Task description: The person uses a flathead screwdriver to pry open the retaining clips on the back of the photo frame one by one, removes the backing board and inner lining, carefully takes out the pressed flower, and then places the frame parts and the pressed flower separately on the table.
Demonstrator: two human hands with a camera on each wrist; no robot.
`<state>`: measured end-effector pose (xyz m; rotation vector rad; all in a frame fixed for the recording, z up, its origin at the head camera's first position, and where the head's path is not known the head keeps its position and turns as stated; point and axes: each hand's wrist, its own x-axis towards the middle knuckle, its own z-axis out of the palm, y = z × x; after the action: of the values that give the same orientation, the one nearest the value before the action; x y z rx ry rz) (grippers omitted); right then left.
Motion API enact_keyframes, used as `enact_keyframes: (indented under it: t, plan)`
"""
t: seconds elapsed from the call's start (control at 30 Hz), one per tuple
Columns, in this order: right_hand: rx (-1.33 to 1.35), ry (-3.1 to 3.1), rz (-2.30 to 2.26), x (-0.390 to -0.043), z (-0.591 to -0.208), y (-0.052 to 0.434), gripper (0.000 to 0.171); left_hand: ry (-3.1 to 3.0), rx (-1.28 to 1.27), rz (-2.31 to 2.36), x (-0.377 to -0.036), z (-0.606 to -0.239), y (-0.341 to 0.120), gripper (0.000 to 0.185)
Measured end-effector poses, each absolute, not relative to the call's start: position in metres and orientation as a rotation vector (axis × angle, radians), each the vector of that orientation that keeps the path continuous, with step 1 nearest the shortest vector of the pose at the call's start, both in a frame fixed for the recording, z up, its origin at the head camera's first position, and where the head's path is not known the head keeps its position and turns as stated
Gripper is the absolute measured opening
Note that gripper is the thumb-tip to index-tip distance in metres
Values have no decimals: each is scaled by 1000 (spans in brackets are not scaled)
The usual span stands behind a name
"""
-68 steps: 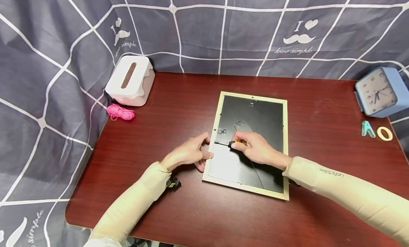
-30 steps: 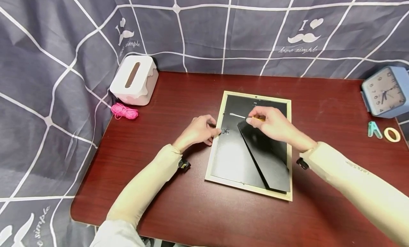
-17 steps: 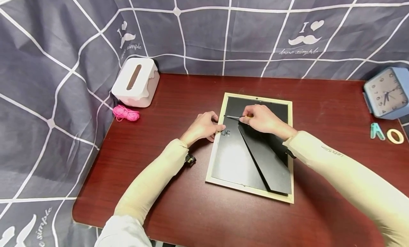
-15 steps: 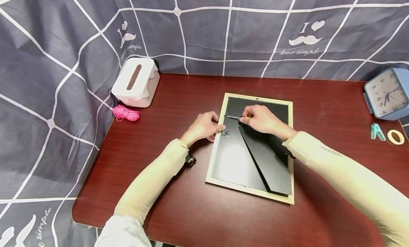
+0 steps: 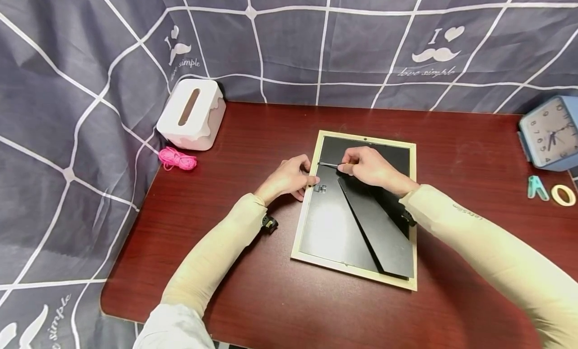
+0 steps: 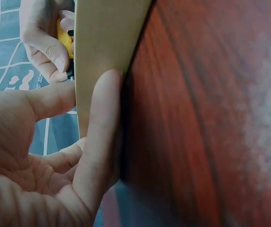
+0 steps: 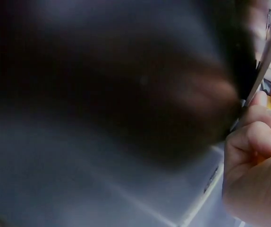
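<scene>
A picture frame [image 5: 303, 223] with a pale yellow border lies back side up, its black backing board [image 5: 327, 228] showing. My right hand [image 5: 368, 165] pinches a screwdriver [image 5: 329, 164]; its metal tip meets the inner left edge of the border. In the right wrist view, the yellow handle [image 7: 270, 104] shows between curled fingers. My left hand [image 5: 289, 178] holds the frame's left edge, thumb on the border near a metal hanger [image 5: 320, 188]. A finger presses along the frame's outer side [image 6: 102, 42] in the left wrist view. A black stand leg [image 5: 379, 228] angles off the backing, partly under my right hand.
On the red-brown table [image 5: 253, 288], a white and pink tissue box [image 5: 191, 115] and a bundle of pink cord [image 5: 177, 159] stand at the left. A blue clock [image 5: 551, 133], a teal letter A [image 5: 537, 188] and a cream ring [image 5: 563, 195] are at the right. A grey curtain hangs behind.
Compared with 2.3 s ago, both hands have moved up along the frame, the screwdriver tip now farther up the left border. The stand leg lifts more visibly. Little differs over the last half second.
</scene>
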<state>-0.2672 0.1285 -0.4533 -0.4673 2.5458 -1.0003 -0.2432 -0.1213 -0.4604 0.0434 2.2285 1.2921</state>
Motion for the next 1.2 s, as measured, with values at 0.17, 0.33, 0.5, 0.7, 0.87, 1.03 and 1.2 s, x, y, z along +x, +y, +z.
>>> enact_keyframes:
  t: [0.17, 0.33, 0.5, 0.7, 0.87, 1.03, 1.2]
  plan:
    - [-414, 2504, -1049, -267, -453, 128, 16, 2203, 30, 1311, -243, -460, -122, 28]
    - [-381, 2474, -1099, -267, -455, 129, 13, 2191, 33, 1311, -244, -461, -121, 29]
    - [-297, 2364, -1233, -268, -455, 130, 9, 2191, 41, 1307, -246, -461, -122, 29]
    - [-257, 2293, -1306, -268, -456, 132, 16, 2190, 50, 1303, -246, -462, -123, 29]
    - [-256, 2279, -1332, -269, -456, 132, 15, 2192, 62, 1307, -246, -461, -124, 29]
    - [-246, 2276, -1347, -268, -458, 131, 15, 2190, 65, 1302, -247, -461, -124, 28]
    - [-265, 2344, -1290, -267, -459, 132, 11, 2176, 87, 1306, -246, -462, -123, 28]
